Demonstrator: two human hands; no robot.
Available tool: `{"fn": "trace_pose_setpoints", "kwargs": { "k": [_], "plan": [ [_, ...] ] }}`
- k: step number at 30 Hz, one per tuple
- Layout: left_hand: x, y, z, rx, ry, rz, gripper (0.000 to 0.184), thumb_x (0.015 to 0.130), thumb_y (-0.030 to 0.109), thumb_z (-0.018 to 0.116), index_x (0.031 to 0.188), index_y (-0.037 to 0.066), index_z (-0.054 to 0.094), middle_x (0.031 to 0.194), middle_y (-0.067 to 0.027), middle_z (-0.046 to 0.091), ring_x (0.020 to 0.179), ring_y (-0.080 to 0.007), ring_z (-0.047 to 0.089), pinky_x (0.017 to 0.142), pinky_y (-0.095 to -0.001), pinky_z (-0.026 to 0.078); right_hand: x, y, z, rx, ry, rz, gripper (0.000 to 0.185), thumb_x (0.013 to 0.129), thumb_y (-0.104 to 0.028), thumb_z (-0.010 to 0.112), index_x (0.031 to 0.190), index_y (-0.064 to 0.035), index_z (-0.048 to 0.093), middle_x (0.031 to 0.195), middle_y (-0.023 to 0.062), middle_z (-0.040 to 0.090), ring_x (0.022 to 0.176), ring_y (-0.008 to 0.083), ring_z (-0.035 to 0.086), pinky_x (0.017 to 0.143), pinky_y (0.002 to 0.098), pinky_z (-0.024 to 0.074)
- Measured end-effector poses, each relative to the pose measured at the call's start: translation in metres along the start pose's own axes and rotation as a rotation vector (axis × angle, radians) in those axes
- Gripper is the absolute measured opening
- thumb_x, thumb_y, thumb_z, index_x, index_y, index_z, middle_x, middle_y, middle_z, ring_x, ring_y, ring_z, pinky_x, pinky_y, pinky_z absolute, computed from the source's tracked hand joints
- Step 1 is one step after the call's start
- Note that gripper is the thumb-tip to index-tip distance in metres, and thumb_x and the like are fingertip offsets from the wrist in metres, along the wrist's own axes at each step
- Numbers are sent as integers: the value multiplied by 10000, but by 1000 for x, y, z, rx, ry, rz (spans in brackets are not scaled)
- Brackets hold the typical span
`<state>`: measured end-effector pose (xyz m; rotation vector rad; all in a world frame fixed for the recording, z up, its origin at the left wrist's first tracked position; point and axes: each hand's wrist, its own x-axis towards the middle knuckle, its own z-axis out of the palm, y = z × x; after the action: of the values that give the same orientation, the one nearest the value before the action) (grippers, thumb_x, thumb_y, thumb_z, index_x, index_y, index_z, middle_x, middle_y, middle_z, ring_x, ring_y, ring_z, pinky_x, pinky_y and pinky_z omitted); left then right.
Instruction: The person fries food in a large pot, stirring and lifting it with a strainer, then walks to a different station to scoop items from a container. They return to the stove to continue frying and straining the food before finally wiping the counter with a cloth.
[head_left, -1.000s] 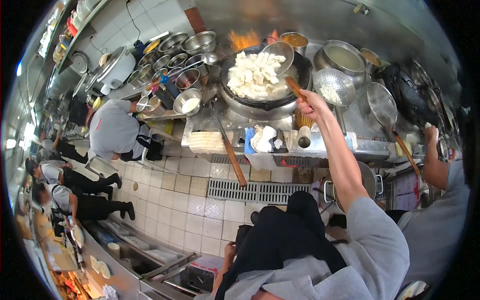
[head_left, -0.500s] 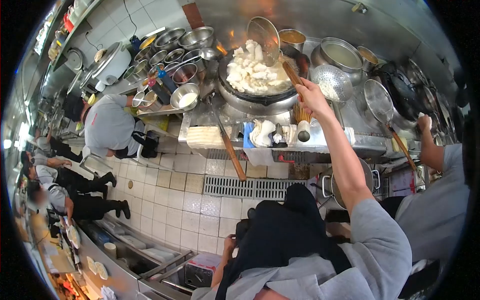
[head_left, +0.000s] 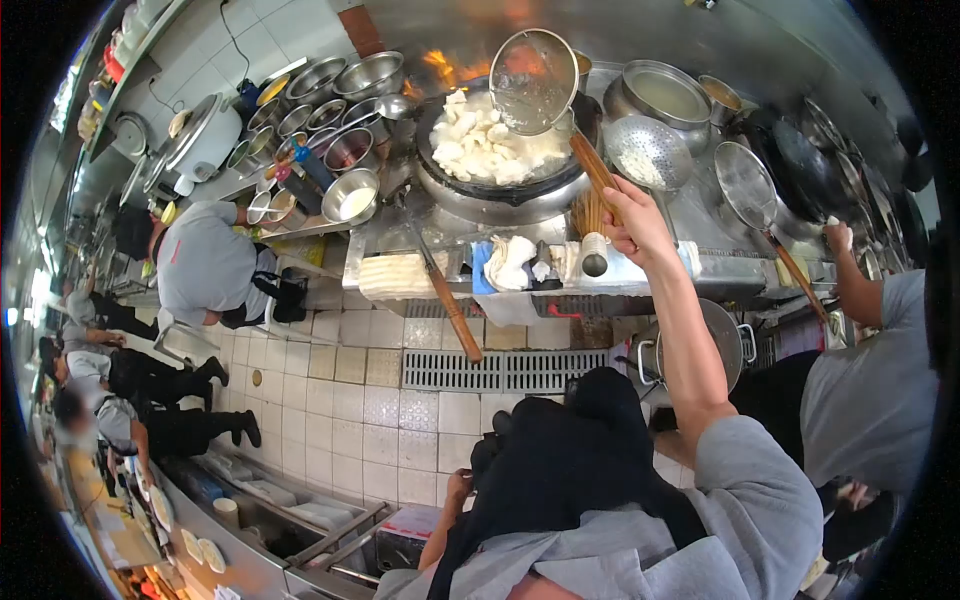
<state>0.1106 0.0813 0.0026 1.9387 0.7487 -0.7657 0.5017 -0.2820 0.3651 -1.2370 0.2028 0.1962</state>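
Observation:
My right hand (head_left: 640, 222) is closed around the wooden handle of a round wire-mesh skimmer (head_left: 533, 85). The skimmer's tilted basket stands over the back right part of a wok (head_left: 440, 180), with bits clinging to the mesh. Pale white chunks of food (head_left: 485, 145) lie in liquid in the wok, and steam rises there. Beneath my right hand, a bamboo brush (head_left: 592, 225) lies at the counter's front edge. Down beside my left leg hangs my left hand (head_left: 458, 487), away from the cookware; its fingers are too small and partly hidden to read.
Flames (head_left: 445, 70) burn behind the wok. A ladle (head_left: 395, 108), a long wooden-handled tool (head_left: 455, 315) and steel bowls (head_left: 368, 75) stand left. A perforated strainer (head_left: 648, 150) and large pot (head_left: 672, 90) sit right. Co-workers stand left; another person's arm (head_left: 858, 285) is close on the right.
The skimmer's basket has risen and turned its mesh more toward me. White chunks now lie flatter in the wok, and the flames behind are larger. My head view has shifted slightly.

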Motion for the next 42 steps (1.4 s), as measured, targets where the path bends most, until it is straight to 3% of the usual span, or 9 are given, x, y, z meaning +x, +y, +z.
{"fn": "trace_pose_setpoints", "kwargs": {
  "k": [13, 17, 18, 21, 33, 36, 39, 40, 42],
  "plan": [
    [0, 64, -9, 28, -6, 35, 277, 693, 21, 630, 968, -5, 602, 715, -137, 640, 541, -157, 586, 459, -278, 470, -58, 6, -80, -69, 296, -114, 601, 829, -75, 543, 1365, -109, 274, 622, 7, 439, 384, 17, 286, 298, 171, 146],
    [19, 37, -3, 115, -29, 41, 277, 695, 23, 628, 970, 2, 608, 710, -134, 638, 551, -156, 592, 468, -274, 459, -2, 73, -175, -1011, 561, -768, 547, 799, -45, 537, 1316, -53, 358, 864, 155, 634, 705, 270, 619, 592, 364, 474],
    [25, 29, -1, 157, -42, 50, 278, 694, 22, 627, 971, 5, 609, 706, -133, 636, 551, -156, 592, 471, -273, 457, -9, 67, -167, -967, 615, -405, 543, 782, -37, 531, 1302, -76, 381, 998, 228, 602, 959, 385, 562, 811, 409, 429],
    [55, -12, 5, 195, -7, 232, 279, 695, 27, 620, 973, 10, 611, 678, -124, 624, 538, -160, 587, 470, -273, 468, -2, 80, -192, -1077, 617, -269, 558, 774, -40, 532, 1306, -123, 387, 961, 258, 590, 913, 414, 554, 770, 416, 445],
    [5, 54, 2, 63, -21, 72, 281, 686, 4, 559, 961, 4, 617, 613, -103, 598, 484, -155, 565, 442, -266, 468, 58, 26, -112, -844, 293, -508, 444, 844, -160, 519, 1262, -44, 425, 1062, 208, 589, 987, 303, 568, 855, 342, 413],
    [9, 50, 5, 4, -4, 94, 276, 684, 13, 574, 956, 0, 618, 609, -99, 600, 478, -142, 561, 426, -263, 447, 106, 27, -93, -1048, 362, -718, 364, 864, -189, 477, 1195, -39, 484, 927, 195, 615, 774, 270, 617, 676, 353, 481],
    [-3, 58, 10, -43, 68, 23, 262, 688, 41, 609, 946, -2, 621, 620, -96, 610, 485, -134, 563, 411, -261, 423, 127, 19, -79, -560, 87, -105, 284, 876, -201, 449, 1102, -51, 532, 711, 141, 552, 470, 202, 522, 397, 326, 404],
    [-3, 53, 14, -112, 90, 8, 261, 690, 57, 622, 944, 2, 625, 630, -102, 618, 500, -140, 572, 426, -266, 430, 139, 28, -77, -350, 54, -8, 247, 892, -217, 430, 1096, -98, 503, 630, 68, 441, 346, 103, 328, 287, 263, 223],
    [-1, 26, 26, -249, 134, -23, 261, 693, 88, 649, 940, 9, 631, 650, -113, 634, 528, -152, 589, 455, -276, 444, 151, 29, -74, -165, 9, 145, 245, 901, -225, 415, 1116, -120, 466, 644, 63, 443, 361, 92, 308, 296, 247, 214]
  ]
}}
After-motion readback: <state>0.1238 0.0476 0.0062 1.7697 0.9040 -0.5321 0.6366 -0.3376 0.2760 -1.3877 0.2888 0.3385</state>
